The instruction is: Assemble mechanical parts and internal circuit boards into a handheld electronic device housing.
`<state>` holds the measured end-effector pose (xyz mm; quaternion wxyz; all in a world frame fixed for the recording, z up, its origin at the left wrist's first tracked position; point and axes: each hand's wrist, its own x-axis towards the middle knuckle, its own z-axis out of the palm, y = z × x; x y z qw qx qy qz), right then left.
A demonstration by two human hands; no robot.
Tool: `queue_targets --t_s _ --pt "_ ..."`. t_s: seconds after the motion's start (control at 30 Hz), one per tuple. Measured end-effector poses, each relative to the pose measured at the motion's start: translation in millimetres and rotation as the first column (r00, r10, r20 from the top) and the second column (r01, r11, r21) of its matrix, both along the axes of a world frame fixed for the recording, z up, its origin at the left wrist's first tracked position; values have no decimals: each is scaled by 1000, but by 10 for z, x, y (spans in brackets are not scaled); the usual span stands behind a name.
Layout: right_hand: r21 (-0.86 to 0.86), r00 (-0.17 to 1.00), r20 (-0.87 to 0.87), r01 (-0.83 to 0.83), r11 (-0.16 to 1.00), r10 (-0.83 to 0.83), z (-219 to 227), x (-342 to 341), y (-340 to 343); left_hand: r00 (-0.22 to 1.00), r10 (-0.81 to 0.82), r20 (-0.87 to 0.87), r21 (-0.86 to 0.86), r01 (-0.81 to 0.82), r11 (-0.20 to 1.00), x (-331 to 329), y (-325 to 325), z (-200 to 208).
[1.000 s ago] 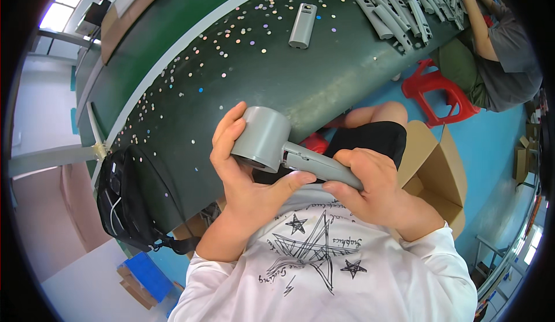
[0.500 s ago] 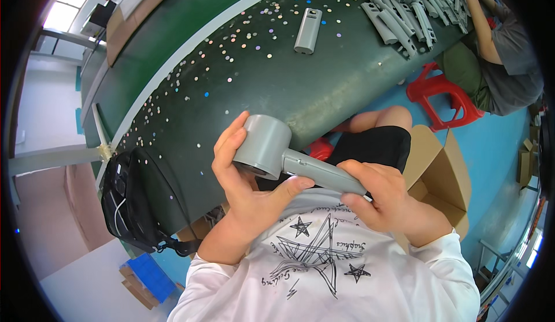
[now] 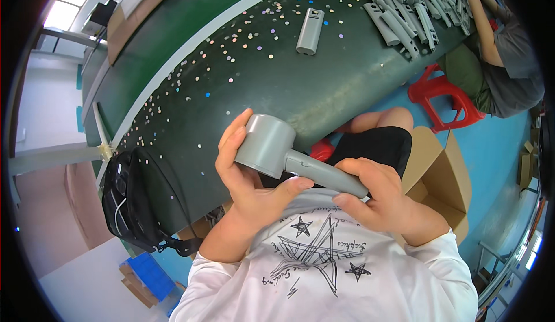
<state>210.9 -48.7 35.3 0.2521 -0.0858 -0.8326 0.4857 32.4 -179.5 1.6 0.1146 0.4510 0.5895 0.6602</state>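
Observation:
A grey hair dryer (image 3: 267,144), with a round head and a straight handle, is held above my lap at the table's near edge. My left hand (image 3: 245,177) wraps the head from the left, its thumb lying along the start of the handle. The far end of the handle is pinched between the thumb and fingers of my right hand (image 3: 376,197). A single grey handle shell (image 3: 310,32) lies beyond on the dark green table (image 3: 260,85).
Small round dots (image 3: 231,44) are scattered over the table. Grey shells (image 3: 399,15) are heaped at the far right near another person (image 3: 503,62). A black backpack (image 3: 136,200) sits at left, an open cardboard box (image 3: 442,183) and red stool (image 3: 445,99) at right.
The hair dryer has rolled slightly in my hands, so the opening under its head and the seam along the handle show less. Both hands keep their hold.

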Motion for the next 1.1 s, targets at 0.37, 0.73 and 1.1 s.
queue_targets --t_s 0.37,0.73,1.1 --pt "197 988 71 122 973 -138 -31 -60 -62 996 -36 -76 -84 30 996 41 35 33" --pt "94 983 181 27 995 -44 4 -17 -15 993 -49 -105 -145 33 989 78 12 53" --pt "108 950 216 205 973 -224 -69 -58 -165 968 35 -248 -123 -68 990 117 18 -69"
